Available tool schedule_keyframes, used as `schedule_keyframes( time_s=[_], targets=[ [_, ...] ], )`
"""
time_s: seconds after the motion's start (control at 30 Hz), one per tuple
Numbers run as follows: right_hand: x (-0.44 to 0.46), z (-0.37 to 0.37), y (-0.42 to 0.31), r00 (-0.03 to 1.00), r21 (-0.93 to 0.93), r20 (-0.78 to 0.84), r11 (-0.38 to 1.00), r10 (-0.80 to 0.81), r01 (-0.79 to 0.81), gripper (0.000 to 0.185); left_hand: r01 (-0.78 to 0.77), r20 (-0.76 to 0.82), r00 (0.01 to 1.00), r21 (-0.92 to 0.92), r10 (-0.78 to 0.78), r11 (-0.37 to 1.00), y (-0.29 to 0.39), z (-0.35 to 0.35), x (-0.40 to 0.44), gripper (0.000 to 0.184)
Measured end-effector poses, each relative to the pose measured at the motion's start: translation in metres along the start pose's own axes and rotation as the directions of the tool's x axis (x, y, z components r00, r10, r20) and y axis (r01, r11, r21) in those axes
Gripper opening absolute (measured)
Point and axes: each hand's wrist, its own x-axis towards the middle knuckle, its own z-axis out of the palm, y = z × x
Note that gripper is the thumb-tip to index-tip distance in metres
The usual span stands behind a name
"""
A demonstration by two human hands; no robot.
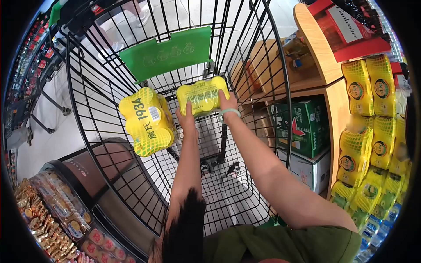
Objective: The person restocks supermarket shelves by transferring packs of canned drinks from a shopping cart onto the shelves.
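Inside a black wire shopping cart (287,87), a yellow shrink-wrapped pack of cans (204,95) is held between my two hands. My left hand (186,117) is closed on its near left side, thumb up against the wrap. At the pack's right end, my right hand (228,105) grips it, with a pale green bangle around the wrist. Just left of it lies a second yellow pack of cans (142,120), marked 1934. Whether the held pack touches the cart floor, I cannot tell.
A green panel (169,52) spans the cart's far end. To the right stand a wooden shelf unit (333,101), a green carton (302,127) and stacked yellow can packs (379,140). Wrapped snacks (52,219) fill a display at lower left.
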Motion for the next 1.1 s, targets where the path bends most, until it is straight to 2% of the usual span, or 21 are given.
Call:
schedule_keyframes(
  time_s=[0.13,0.17,0.27,0.3,0.33,0.4,0.5,0.53,0.57,0.6,0.67,0.7,0.77,0.87,0.93,1.0,1.1],
  targets=[
    [-0.030,-0.020,-0.001,0.998,-0.034,-0.059,0.999,0.031,-0.033,0.049,0.008,0.000,1.000,-0.089,-0.008,0.996,-0.019,-0.012,-0.029,0.055],
    [-0.035,-0.022,0.004,0.994,-0.097,-0.111,0.995,-0.013,0.002,0.046,0.017,-0.016,1.000,-0.128,-0.019,0.992,-0.026,-0.016,-0.034,0.053],
    [-0.053,-0.031,0.019,0.995,-0.006,-0.097,1.000,0.007,-0.008,0.044,0.026,-0.037,0.999,-0.179,-0.033,0.983,-0.052,-0.030,-0.046,0.049],
    [-0.057,-0.033,0.025,0.994,-0.048,-0.109,0.998,0.026,-0.031,0.043,0.065,-0.035,0.997,-0.207,-0.074,0.976,-0.047,-0.031,-0.055,0.052],
    [-0.059,-0.034,0.032,0.990,-0.089,-0.132,0.994,0.045,-0.057,0.042,0.058,0.051,0.997,-0.191,-0.049,0.980,-0.053,-0.042,-0.051,0.056],
    [-0.059,-0.030,0.057,0.983,-0.010,-0.182,0.999,-0.037,0.036,0.042,0.038,0.055,0.998,-0.193,-0.028,0.981,-0.054,-0.046,-0.056,0.059],
    [-0.069,-0.042,0.041,0.993,-0.004,-0.113,1.000,0.024,-0.025,0.051,0.033,0.107,0.994,-0.193,-0.012,0.981,-0.077,-0.056,-0.037,0.065],
    [-0.070,-0.043,0.040,0.994,0.029,-0.102,0.999,0.044,-0.041,0.053,0.073,0.143,0.989,-0.198,-0.045,0.977,-0.063,-0.051,-0.047,0.067],
    [-0.070,-0.045,0.039,0.994,0.003,-0.101,0.999,0.038,-0.038,0.056,0.062,0.119,0.992,-0.211,-0.038,0.976,-0.052,-0.043,-0.059,0.069],
    [-0.068,-0.043,0.041,0.995,-0.024,-0.092,0.999,0.033,-0.036,0.058,0.106,0.000,0.994,-0.127,-0.107,0.986,-0.042,-0.036,-0.069,0.071],
    [-0.060,-0.043,0.049,0.999,-0.062,-0.024,0.997,0.038,-0.040,0.062,0.084,0.165,0.985,-0.149,-0.059,0.985,-0.056,-0.049,-0.053,0.071],
    [-0.063,-0.048,0.041,0.998,-0.056,-0.009,0.997,0.058,-0.059,0.064,0.090,0.183,0.981,-0.138,-0.064,0.986,-0.056,-0.053,-0.048,0.071],
    [-0.065,-0.046,0.038,0.995,-0.031,-0.085,0.998,0.046,-0.049,0.058,0.202,0.316,0.939,-0.191,-0.135,0.961,-0.054,-0.060,-0.043,0.068],
    [-0.069,-0.043,0.034,0.990,-0.001,-0.136,0.999,0.040,-0.040,0.052,0.178,0.287,0.949,-0.152,-0.128,0.972,-0.053,-0.062,-0.043,0.064],
    [-0.074,-0.046,0.029,0.983,-0.068,-0.175,0.995,0.060,-0.072,0.050,0.203,0.321,0.935,-0.129,-0.153,0.971,-0.051,-0.068,-0.039,0.066],
    [-0.082,-0.049,0.025,0.981,-0.059,-0.171,0.993,0.086,-0.098,0.048,0.223,0.354,0.919,-0.110,-0.172,0.969,-0.046,-0.067,-0.041,0.069],
    [-0.093,-0.057,0.025,0.984,-0.065,-0.133,0.989,0.122,-0.132,0.049,0.162,0.326,0.935,-0.044,-0.139,0.986,-0.045,-0.067,-0.049,0.069]
  ],
)
